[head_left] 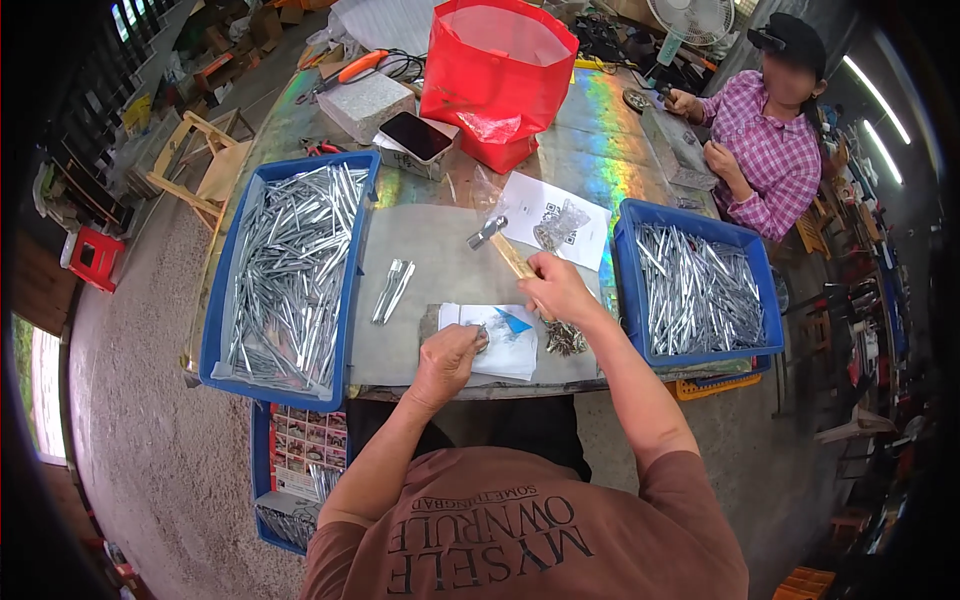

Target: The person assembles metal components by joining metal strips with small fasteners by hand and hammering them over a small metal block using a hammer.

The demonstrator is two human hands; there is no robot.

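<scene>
- In the long blue tray [212, 330] on the table's left, a dense heap of silvery metal rods [295, 270] is held.
- The blue bin [705, 356] on the right is filled with similar rods; a yellow crate [715, 388] is seen below it.
- Below the table's left edge, rods and a printed picture sheet [310, 440] are held in a lower blue crate [262, 450].
- The open red bag [470, 105] is lined in white.
- A wooden-handled hammer [515, 258] is gripped in the closed right hand [557, 287], its head raised over the table near the white papers [515, 355].
- At those papers, a small grey piece [483, 341] is pinched in the curled left hand [450, 352]; its shape cannot be told.
- On the grey table surface [400, 235], a few loose rods [393, 292], a pile of small metal pieces [566, 341] and a printed sheet [585, 205] are laid.
- A phone [415, 136] is rested on a small box.
- At the far right, a co-worker in a checked shirt [765, 150] is seated; a wooden chair [215, 168] and red stool [93, 258] are placed on the left floor.
</scene>
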